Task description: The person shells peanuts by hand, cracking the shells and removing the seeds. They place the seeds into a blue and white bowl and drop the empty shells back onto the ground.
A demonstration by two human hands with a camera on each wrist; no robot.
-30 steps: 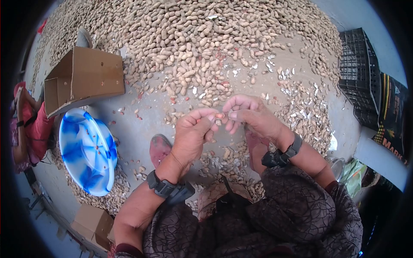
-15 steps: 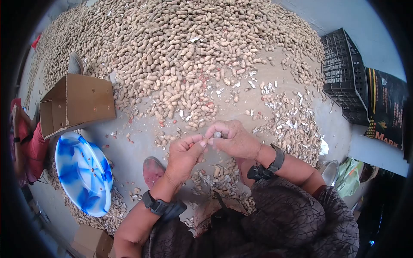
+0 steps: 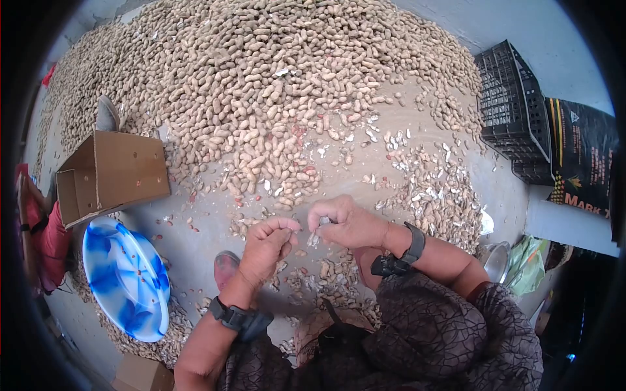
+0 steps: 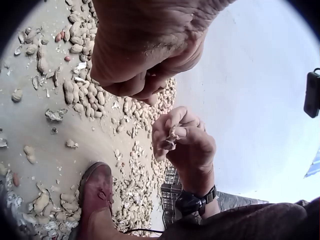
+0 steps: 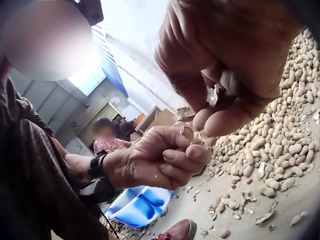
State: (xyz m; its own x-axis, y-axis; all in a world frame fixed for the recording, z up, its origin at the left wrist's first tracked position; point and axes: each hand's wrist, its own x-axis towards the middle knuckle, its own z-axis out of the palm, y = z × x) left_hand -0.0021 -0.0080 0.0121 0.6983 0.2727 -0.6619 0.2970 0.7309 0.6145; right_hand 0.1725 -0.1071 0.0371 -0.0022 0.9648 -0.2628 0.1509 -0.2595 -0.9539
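Note:
My right hand [image 3: 349, 225] pinches broken peanut shell [image 3: 314, 240]; a pale piece of shell [image 4: 169, 145] juts from its fingertips in the left wrist view. Another bit of shell [image 5: 212, 95] shows between the curled fingers in the right wrist view. Just to the left, a small gap away, is my left hand [image 3: 264, 254], its fingers curled and thumb against the index finger. The red peanut kernel seen in it half a second ago is hidden now. Both hands hover over the floor, in front of a large heap of unshelled peanuts [image 3: 261, 85].
Empty shells [image 3: 437, 195] lie scattered at the right. A blue and white basin [image 3: 124, 280] with a few kernels stands at the left, by a cardboard box [image 3: 134, 166]. Black crates [image 3: 515, 104] and a printed black bag [image 3: 580, 156] line the right. Another person sits at the far left.
The left hand held an opened pod with a red kernel; the hands came together, then parted. Shell is now in the right hand. The head view has shifted a little.

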